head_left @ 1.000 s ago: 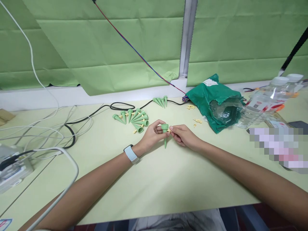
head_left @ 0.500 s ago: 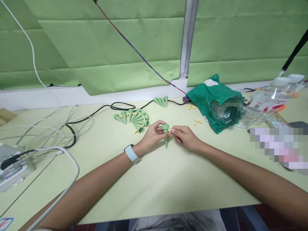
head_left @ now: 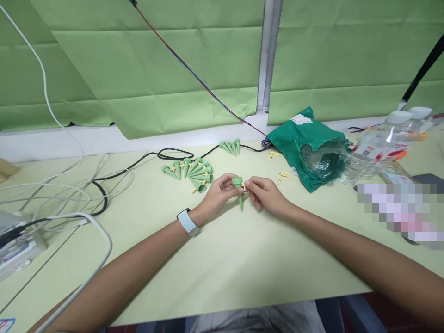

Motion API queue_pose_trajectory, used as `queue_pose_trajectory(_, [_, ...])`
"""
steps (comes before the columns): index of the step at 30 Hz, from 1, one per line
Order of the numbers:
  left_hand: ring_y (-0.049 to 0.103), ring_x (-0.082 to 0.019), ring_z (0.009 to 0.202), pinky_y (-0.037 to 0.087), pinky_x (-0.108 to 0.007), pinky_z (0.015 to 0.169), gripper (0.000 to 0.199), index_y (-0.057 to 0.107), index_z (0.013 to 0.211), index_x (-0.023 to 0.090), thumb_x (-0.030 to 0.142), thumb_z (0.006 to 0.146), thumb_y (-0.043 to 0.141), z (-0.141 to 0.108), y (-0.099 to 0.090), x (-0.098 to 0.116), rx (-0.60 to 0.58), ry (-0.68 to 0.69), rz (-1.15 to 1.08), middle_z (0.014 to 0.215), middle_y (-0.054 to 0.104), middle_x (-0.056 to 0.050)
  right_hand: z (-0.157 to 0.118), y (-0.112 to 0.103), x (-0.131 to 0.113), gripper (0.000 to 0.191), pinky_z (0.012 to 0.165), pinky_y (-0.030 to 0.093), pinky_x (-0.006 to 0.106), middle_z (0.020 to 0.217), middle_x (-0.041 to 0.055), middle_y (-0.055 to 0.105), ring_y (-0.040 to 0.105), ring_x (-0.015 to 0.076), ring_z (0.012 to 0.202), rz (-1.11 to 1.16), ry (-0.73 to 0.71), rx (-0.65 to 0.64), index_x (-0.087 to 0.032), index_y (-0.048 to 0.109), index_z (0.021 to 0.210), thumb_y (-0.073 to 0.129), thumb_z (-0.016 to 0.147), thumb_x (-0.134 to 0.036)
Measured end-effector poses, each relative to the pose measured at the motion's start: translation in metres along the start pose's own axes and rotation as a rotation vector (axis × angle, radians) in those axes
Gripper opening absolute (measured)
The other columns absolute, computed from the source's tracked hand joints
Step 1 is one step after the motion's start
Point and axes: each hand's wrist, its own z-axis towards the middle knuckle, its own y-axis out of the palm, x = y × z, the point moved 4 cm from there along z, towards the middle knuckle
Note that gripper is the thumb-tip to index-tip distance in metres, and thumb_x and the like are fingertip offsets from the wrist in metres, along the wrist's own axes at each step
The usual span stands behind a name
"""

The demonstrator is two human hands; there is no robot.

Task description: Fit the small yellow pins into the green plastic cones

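Observation:
My left hand (head_left: 222, 192) grips a green cone-shaped spike (head_left: 237, 181) by its upper part, its tip pointing down above the table. On the right side of the spike, my right hand (head_left: 265, 192) pinches a small yellow piece (head_left: 243, 186) between thumb and fingertips, close against the spike. Several green spikes (head_left: 199, 171), some with yellow pieces, lie fanned out beyond my left hand. A smaller group of green spikes (head_left: 231, 147) lies near the wall. Loose yellow pieces (head_left: 283, 175) rest beyond my right hand, with more (head_left: 274, 154) farther back.
An opened green plastic bag (head_left: 294, 138) lies at the back right beside clear bottles (head_left: 376, 143). A black cable (head_left: 138, 162) runs along the back. White cables (head_left: 104, 231) and a power strip (head_left: 24, 249) are at the left. A blurred-out item (head_left: 398, 208) lies right.
The view has shifted slightly. The spike's tip has tilted a little to the right, and the fingers of my right hand have turned slightly around the yellow piece.

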Motion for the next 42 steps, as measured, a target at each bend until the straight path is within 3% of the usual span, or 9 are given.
queue_pose_trajectory(4, [0.067,-0.018,0.088,0.052,-0.034,0.085,0.036,0.071,0.106,0.017,0.034,0.078,0.087,0.0,-0.002,-0.001,0.004,-0.039,-0.042,0.09,0.069,-0.004,0.003,-0.005,0.003,0.039,0.043,0.051,0.024,0.075,-0.0008,0.068,0.065,0.0134,0.051,0.081,-0.038,0.009,-0.019,0.062,0.095,0.076,0.085,-0.054])
queue_pose_trajectory(7, [0.066,-0.018,0.08,0.052,-0.034,0.082,0.034,0.075,0.099,0.015,0.034,0.074,0.09,0.0,-0.001,-0.001,0.028,-0.087,-0.084,0.08,0.067,-0.003,0.005,-0.007,0.002,0.039,0.047,0.057,0.027,0.07,-0.0004,0.067,0.066,0.0151,0.054,0.099,-0.085,0.011,-0.018,0.064,0.092,0.082,0.081,-0.051])
queue_pose_trajectory(14, [0.069,-0.021,0.083,0.053,-0.036,0.084,0.029,0.075,0.09,0.014,0.031,0.073,0.091,-0.002,0.005,0.005,-0.026,-0.135,-0.181,0.08,0.071,-0.006,0.002,-0.005,-0.001,0.038,0.054,0.06,0.029,0.069,0.0027,0.071,0.069,0.0164,0.057,0.063,-0.142,0.02,-0.018,0.065,0.088,0.083,0.082,-0.051])
queue_pose_trajectory(22, [0.066,-0.017,0.072,0.053,-0.034,0.08,0.031,0.075,0.089,0.015,0.029,0.069,0.093,-0.003,0.0,0.003,0.013,-0.104,-0.126,0.071,0.068,-0.001,0.002,-0.002,0.001,0.043,0.054,0.062,0.032,0.065,0.0037,0.073,0.07,0.0181,0.053,0.179,-0.097,0.013,-0.016,0.065,0.083,0.088,0.075,-0.052])
queue_pose_trajectory(30, [0.072,-0.022,0.088,0.054,-0.036,0.084,0.032,0.072,0.099,0.016,0.032,0.076,0.088,-0.007,0.004,0.009,-0.086,-0.11,-0.127,0.091,0.075,-0.008,0.0,0.0,-0.004,0.039,0.056,0.061,0.031,0.066,0.0024,0.073,0.07,0.0177,0.056,0.165,-0.09,-0.018,-0.018,0.063,0.084,0.086,0.077,-0.049])
queue_pose_trajectory(36, [0.069,-0.021,0.091,0.055,-0.036,0.087,0.038,0.073,0.119,0.018,0.04,0.088,0.077,-0.004,-0.006,0.019,-0.094,-0.048,0.148,0.098,0.073,-0.008,0.001,-0.004,-0.004,0.03,0.049,0.051,0.024,0.059,-0.0035,0.064,0.061,0.0125,0.049,0.137,-0.067,-0.064,-0.019,0.062,0.087,0.082,0.081,-0.04])
queue_pose_trajectory(42, [0.065,-0.017,0.078,0.053,-0.032,0.076,0.029,0.071,0.106,0.016,0.037,0.087,0.076,-0.004,-0.01,0.043,-0.268,-0.085,0.37,0.091,0.07,-0.006,0.001,0.001,0.001,0.034,0.047,0.047,0.023,0.063,-0.0045,0.062,0.058,0.0111,0.049,0.18,-0.022,-0.073,-0.018,0.063,0.09,0.086,0.075,-0.039])
